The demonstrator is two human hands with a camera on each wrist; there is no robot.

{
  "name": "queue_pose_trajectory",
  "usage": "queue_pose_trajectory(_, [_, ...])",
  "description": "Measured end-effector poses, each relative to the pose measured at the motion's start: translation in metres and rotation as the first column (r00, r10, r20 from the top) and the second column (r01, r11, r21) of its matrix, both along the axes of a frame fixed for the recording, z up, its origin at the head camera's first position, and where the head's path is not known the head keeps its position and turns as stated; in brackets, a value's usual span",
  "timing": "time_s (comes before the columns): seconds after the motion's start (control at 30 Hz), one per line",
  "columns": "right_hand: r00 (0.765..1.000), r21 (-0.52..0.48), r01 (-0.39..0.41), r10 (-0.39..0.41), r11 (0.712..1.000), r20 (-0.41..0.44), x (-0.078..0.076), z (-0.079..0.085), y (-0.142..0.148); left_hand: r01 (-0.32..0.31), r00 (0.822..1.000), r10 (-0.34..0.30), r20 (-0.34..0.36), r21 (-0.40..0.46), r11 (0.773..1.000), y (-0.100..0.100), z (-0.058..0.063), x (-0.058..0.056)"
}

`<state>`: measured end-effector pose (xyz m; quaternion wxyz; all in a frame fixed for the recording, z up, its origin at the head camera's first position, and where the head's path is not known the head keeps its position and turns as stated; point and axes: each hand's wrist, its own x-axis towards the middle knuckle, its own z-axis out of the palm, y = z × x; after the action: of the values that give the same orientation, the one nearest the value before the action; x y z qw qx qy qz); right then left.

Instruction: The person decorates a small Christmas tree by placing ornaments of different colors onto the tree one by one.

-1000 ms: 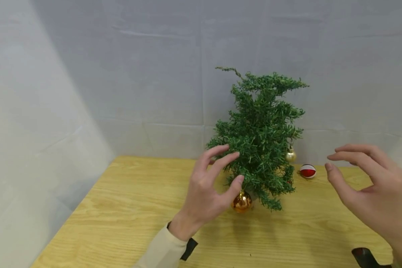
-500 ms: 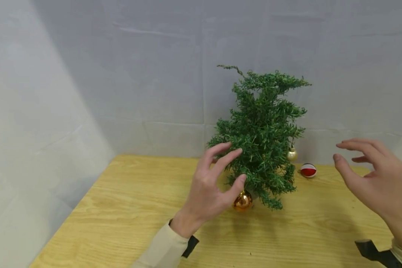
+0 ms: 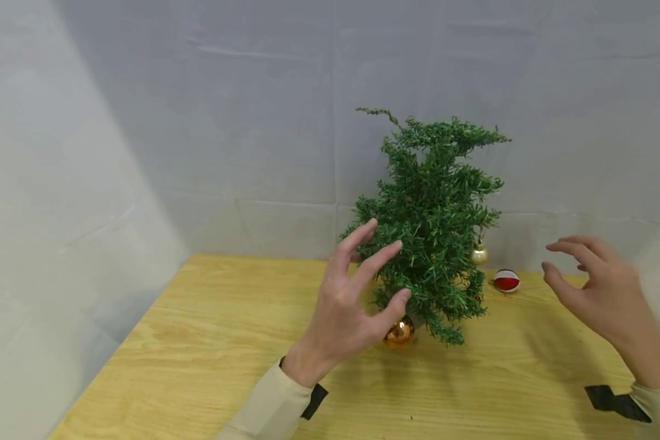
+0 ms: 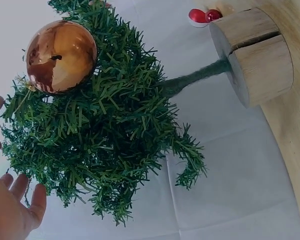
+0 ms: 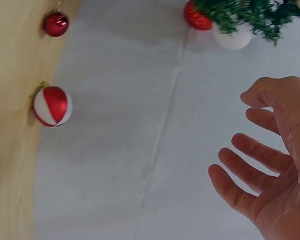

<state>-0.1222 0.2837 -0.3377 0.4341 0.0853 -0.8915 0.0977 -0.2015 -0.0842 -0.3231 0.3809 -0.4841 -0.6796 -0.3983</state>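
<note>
A small green artificial Christmas tree point(image 3: 429, 214) stands at the back of the table on a round wooden base point(image 4: 262, 60). My left hand point(image 3: 346, 299) is at the tree's left side, fingers spread and holding nothing, its thumb just above a shiny copper-coloured bauble point(image 3: 399, 333) that hangs low at the front. My right hand point(image 3: 605, 287) hovers to the right of the tree with relaxed, parted fingers and nothing between them. A gold bauble point(image 3: 479, 254) hangs from a right-hand branch. On the table right of the tree lies a red and white bauble point(image 3: 506, 280).
The right wrist view also shows a small dark red bauble point(image 5: 55, 23) on the table, plus a red bauble point(image 5: 198, 16) and a white bauble point(image 5: 233, 37) by the branches. A pale cloth backdrop point(image 3: 253, 122) rises behind the wooden table point(image 3: 198, 342).
My right hand moved a little right and up, then back left and down. My left hand's fingers have spread slightly wider. Tree and baubles stay in place.
</note>
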Motion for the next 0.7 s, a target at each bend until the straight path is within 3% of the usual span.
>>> queue_pose_trajectory(0.23, [0.997,0.059,0.002,-0.007,0.998,0.073,-0.009,-0.019,0.017,0.0,1.0,0.0,-0.02,-0.01,1.0,0.001,0.002,0.0])
queue_pose_trajectory(0.47, [0.976,0.063,0.027,-0.04,0.998,0.212,-0.014,-0.035,0.029,0.007,1.0,-0.007,-0.015,-0.008,1.0,0.002,0.003,0.0])
queue_pose_trajectory(0.7, [0.97,0.088,-0.04,0.017,0.995,0.242,-0.022,-0.054,0.038,0.004,1.0,-0.004,-0.015,-0.007,1.0,0.001,0.003,0.0])
